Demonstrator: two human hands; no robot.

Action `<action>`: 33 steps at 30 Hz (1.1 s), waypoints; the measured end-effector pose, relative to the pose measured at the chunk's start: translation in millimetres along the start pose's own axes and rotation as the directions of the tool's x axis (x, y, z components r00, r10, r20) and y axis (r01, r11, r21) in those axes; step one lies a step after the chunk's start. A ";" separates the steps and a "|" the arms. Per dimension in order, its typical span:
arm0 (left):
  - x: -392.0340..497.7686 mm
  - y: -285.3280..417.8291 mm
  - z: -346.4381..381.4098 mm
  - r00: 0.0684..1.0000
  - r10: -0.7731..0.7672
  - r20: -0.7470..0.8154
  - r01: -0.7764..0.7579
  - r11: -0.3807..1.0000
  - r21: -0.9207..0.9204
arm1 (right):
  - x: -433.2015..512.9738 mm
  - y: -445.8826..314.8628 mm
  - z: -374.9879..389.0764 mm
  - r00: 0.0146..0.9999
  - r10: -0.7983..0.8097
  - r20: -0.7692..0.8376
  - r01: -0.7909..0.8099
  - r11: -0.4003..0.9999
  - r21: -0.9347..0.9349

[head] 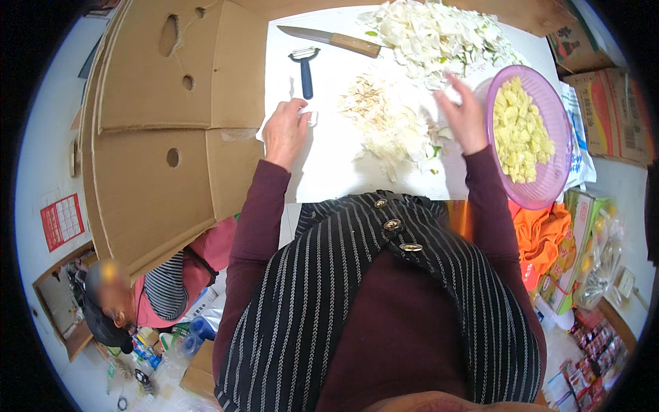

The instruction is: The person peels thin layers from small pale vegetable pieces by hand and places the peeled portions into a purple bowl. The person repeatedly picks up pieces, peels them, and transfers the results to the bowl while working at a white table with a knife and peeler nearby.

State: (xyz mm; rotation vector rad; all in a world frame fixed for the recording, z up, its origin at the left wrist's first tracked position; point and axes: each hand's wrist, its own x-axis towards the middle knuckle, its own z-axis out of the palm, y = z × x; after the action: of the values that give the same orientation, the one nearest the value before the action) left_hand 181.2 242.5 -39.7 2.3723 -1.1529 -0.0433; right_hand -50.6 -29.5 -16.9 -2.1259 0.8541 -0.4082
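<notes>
My left hand (286,133) rests at the left side of a white tabletop (329,180), its fingers curled by a small white piece (310,116). Whether it grips that piece is unclear against the bright surface. Just above it lies a Y-shaped peeler (307,77) with a dark blue handle. A knife (334,40) with a wooden handle lies farther back. My right hand (462,116), slightly blurred, has thumb and fingers apart. It is between a heap of pale, petal-like scraps (437,36) and a smaller pile of cream shreds (391,123).
At the right edge a tilted purple plastic basin (564,129) holds yellow-green chunks (521,134). Large cardboard sheets (154,103) stand along the left side. Another person (170,288) is below them at lower left. Orange cloth (540,237) and a green box (579,247) are below the basin.
</notes>
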 end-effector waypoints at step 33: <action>-69.5 59.8 4.6 0.975 -0.081 0.208 0.161 0.901 -0.403 | -6.2 29.3 81.7 0.947 -0.318 -0.043 0.278 0.880 -0.384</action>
State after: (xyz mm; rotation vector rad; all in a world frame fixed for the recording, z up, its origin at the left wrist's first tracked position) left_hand 91.9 261.4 -29.7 2.0789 -0.9575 -0.5163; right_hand -24.0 6.7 -91.5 -2.6282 0.7022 -0.5553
